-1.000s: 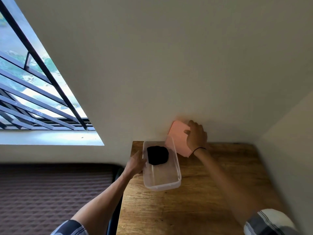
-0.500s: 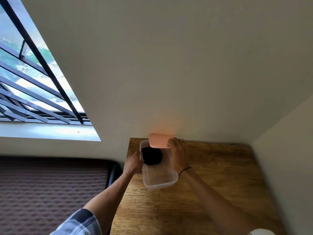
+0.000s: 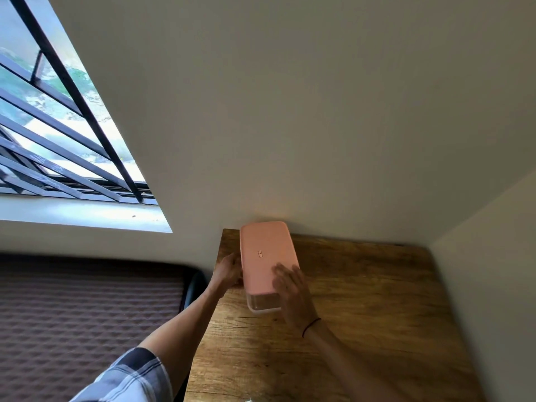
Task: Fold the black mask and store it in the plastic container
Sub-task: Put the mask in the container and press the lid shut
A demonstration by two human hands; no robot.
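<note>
Head view: mask hidden, cannot tell where. Pink lid lies flat on clear container, at table's far left corner against wall. Right hand spread flat, fingers on lid's near right corner. Left hand touches container's left side; grip unclear.

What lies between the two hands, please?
The lidded container, in the head view: the left hand holds its side, the right hand rests on the pink lid.
</note>
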